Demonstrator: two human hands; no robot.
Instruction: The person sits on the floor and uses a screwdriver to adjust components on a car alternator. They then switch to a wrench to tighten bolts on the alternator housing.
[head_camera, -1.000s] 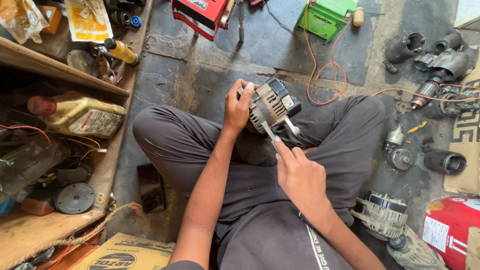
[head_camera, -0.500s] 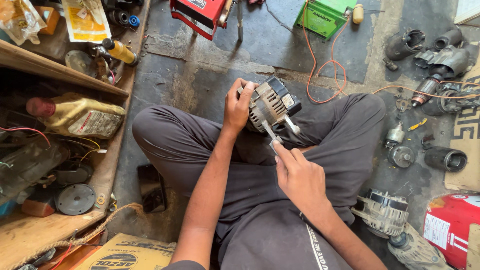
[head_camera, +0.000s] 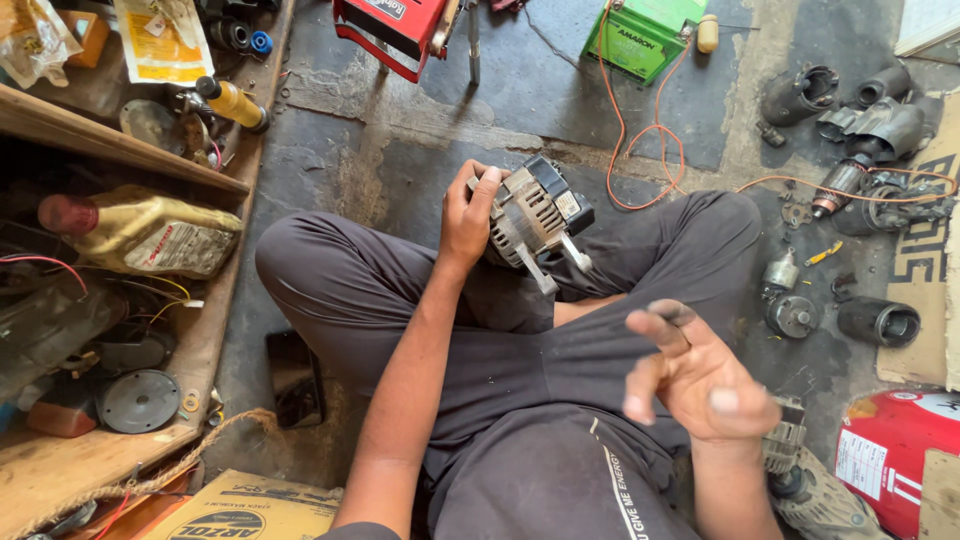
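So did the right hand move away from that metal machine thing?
Yes. The right hand pulled back from the alternator, toward the body, and is now open.

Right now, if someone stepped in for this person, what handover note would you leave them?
Left hand: grips the alternator, propped on the lap above the crossed legs.
Right hand: empty, open, lifted clear of the alternator; a second ago it was at the housing.
Nearby: another alternator by the right knee, starter parts on the floor to the right, green battery with orange wire ahead.
Done: cannot tell from this view.
Left: the alternator is still in hand, not set down.
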